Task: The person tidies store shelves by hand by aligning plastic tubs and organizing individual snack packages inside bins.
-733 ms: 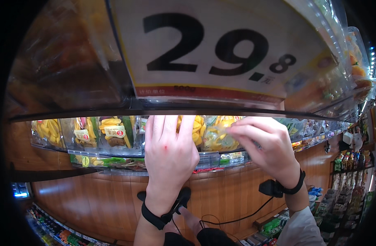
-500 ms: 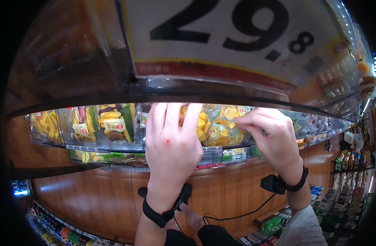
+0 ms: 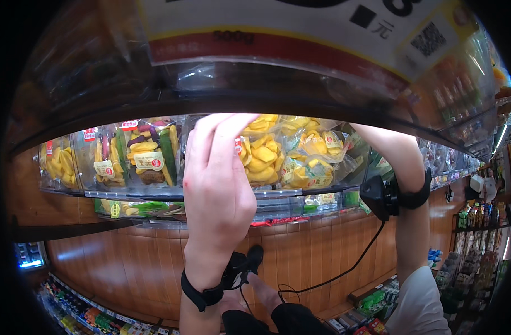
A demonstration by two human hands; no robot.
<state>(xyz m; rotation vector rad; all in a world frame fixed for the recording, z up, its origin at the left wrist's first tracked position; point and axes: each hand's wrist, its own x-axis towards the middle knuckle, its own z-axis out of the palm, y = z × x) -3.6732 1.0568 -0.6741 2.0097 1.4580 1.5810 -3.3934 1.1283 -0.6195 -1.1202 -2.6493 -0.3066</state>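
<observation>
Head view. Landmark: the bag of yellow slices, clear film, seated behind the clear front lip of a shelf.

Left hand: just left of the bag, back of the hand toward the camera, its edge overlapping the bag's left side in view. Fingers extended, close together; tips hidden. Cannot tell whether it grips or touches anything.

Right hand: well right of the bag and farther off than the left, which is clearly nearer. Mostly hidden by the dark upper shelf above the bag, so width and hold cannot be told.

Key relation: the bag lies between the two hands, right of the left one and left of the right one. Its long axis is unsure; film creased, left side covered.

Around the bag: a printed yellow bag just right; a mixed vegetable bag to the left, past the left hand, long axis roughly upright in view. Price sign high above; wooden floor below.
</observation>
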